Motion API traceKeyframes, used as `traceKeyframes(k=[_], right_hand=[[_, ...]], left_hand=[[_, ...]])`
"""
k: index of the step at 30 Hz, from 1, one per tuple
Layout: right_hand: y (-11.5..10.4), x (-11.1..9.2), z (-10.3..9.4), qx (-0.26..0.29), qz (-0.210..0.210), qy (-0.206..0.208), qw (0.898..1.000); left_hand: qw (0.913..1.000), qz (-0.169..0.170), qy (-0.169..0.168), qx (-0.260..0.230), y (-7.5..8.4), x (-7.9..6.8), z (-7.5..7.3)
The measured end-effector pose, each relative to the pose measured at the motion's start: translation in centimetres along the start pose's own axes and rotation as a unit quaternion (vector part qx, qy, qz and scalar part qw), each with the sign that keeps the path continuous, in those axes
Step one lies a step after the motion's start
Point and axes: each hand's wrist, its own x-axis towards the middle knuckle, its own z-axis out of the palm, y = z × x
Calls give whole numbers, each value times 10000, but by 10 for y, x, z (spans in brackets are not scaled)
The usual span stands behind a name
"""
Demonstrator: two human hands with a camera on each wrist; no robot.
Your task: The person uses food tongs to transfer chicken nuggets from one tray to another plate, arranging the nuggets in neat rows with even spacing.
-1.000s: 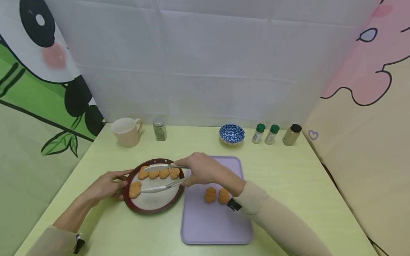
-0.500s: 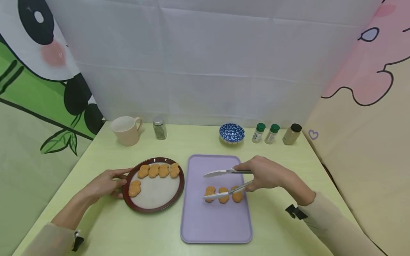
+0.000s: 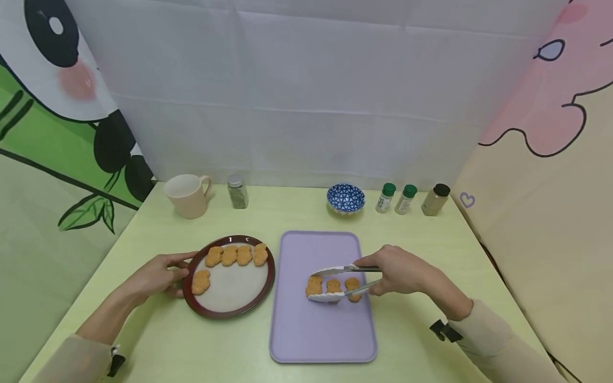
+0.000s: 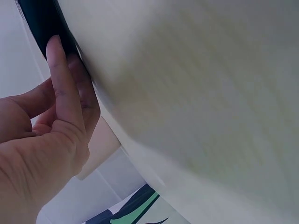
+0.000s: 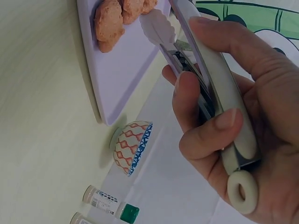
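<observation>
My right hand (image 3: 399, 270) grips metal tongs (image 5: 224, 88) with pale handles. Their spread tips reach over the purple tray (image 3: 323, 335), on either side of the leftmost chicken nugget (image 3: 314, 285). Two more nuggets lie to its right, partly behind the tongs. At the left, my left hand (image 3: 158, 275) holds the brown rim of a white plate (image 3: 230, 315). In the left wrist view its fingers (image 4: 63, 84) meet the dark rim. Several nuggets (image 3: 229, 256) form a row along the plate's far side, and a single nugget (image 3: 201, 282) sits near its left edge.
Along the back of the table stand a beige mug (image 3: 188, 197), a spice jar (image 3: 237, 192), a blue patterned bowl (image 3: 346, 199), two green-capped bottles (image 3: 385, 198) and a black-capped jar (image 3: 436, 200). A white cloth (image 3: 306, 106) hangs behind them.
My right hand has carried the tongs from the plate rightward to the tray, then lowered them around the leftmost nugget there. The left hand stays on the plate's rim.
</observation>
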Motion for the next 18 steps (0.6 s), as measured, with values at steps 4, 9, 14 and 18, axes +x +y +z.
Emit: traceKeyframes(k=[4,9,14,18], right_hand=[[0,-2,-1,17,14,12,10000],[-8,4,-9,50,-93,199,9997],[-33,31,-17,110,-399,460,9981],[-59,68,-12,9,-624,495,9968]], left_hand=[[10000,60,-13,-17,0,1,0],[10000,53,-6,-16,0,2,1],[10000,41,-6,-6,-1,2,1],[10000,33,9,-8,-2,1,0]])
